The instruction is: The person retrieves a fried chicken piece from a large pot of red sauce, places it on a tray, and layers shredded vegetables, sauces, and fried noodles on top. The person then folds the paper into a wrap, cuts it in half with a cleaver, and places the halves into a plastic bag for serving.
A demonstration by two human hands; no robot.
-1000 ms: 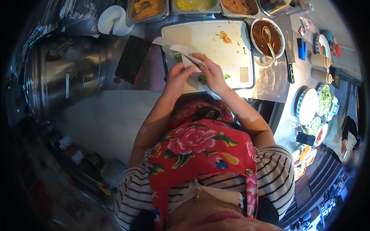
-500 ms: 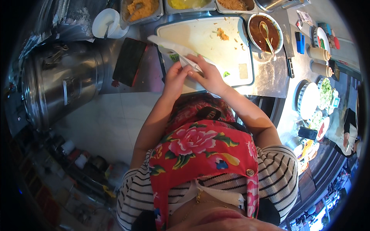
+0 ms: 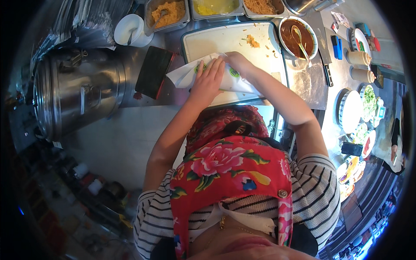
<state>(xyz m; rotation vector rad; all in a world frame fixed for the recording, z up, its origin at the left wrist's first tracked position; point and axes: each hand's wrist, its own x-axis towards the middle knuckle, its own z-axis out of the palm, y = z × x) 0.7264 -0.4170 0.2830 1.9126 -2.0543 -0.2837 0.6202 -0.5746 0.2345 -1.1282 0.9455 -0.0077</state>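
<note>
A white paper wrapper (image 3: 186, 75) with green printed patches lies slantwise over the near part of the white cutting board (image 3: 208, 41). Whether anything is rolled inside it cannot be seen. My left hand (image 3: 210, 78) rests flat across the paper, fingers stretched out. At the paper's far side, my right hand (image 3: 237, 63) curls over its edge and grips it; its fingertips are partly hidden. Brownish-orange crumbs (image 3: 252, 41) are scattered farther back on the board.
Behind the board stand metal pans of orange shreds (image 3: 170, 14), yellow filling (image 3: 216, 7) and brown shreds (image 3: 260, 6). A bowl of dark sauce (image 3: 297, 38) with a spoon and a knife (image 3: 328, 74) sit right. Left are a black box (image 3: 154, 71) and a steel drum (image 3: 80, 89).
The paper, held up between both hands before, now lies lower along the board. My left hand has flattened onto it, and my right hand has moved to its far edge.
</note>
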